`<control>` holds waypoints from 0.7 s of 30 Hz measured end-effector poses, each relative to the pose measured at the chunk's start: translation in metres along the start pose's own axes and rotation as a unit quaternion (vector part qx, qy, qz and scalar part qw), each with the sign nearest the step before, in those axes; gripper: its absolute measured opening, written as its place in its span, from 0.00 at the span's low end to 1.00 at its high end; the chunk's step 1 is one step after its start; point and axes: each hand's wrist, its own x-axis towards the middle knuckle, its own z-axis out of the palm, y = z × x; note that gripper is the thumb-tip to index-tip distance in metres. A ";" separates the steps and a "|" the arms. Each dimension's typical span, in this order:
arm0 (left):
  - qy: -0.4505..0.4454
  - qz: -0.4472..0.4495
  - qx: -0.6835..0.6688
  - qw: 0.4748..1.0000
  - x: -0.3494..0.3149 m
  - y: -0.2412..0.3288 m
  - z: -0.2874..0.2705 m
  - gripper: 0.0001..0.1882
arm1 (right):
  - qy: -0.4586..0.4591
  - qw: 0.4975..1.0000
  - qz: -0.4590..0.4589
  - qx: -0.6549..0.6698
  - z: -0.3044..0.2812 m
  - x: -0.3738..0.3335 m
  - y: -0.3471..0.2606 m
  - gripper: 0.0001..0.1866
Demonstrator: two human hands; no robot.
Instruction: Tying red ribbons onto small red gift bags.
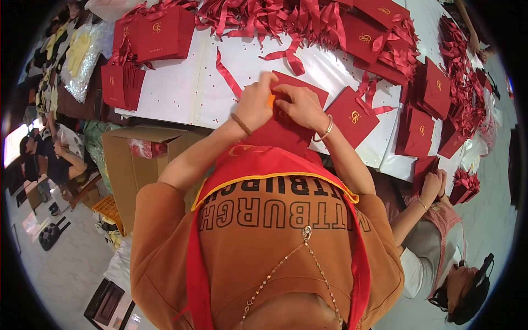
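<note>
A red paper gift bag (286, 130) with gold print lies in front of me at the table's near edge. My left hand (256, 102) is closed at its upper left part, with a small orange piece (271, 100) showing by the thumb; its kind is unclear. Curled fingers of my right hand (302, 105) pinch the bag close beside the left hand. The exact grip is partly hidden under the knuckles. Right of it lies another red gift bag (355, 116) with a ribbon. A loose red ribbon (227, 72) lies just beyond my left hand.
Stacked red bags (165, 34) stand at the far left, with a smaller stack (122, 88) nearer. Heaped ribbons (275, 19) cover the far side. An open cardboard box (119, 165) stands left of me. At right a co-worker's hands (433, 187) hold a red bag.
</note>
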 end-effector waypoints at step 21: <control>0.027 0.125 0.181 0.975 -0.006 -0.006 0.004 0.05 | 0.057 0.998 0.010 -0.023 0.010 -0.006 0.004 0.14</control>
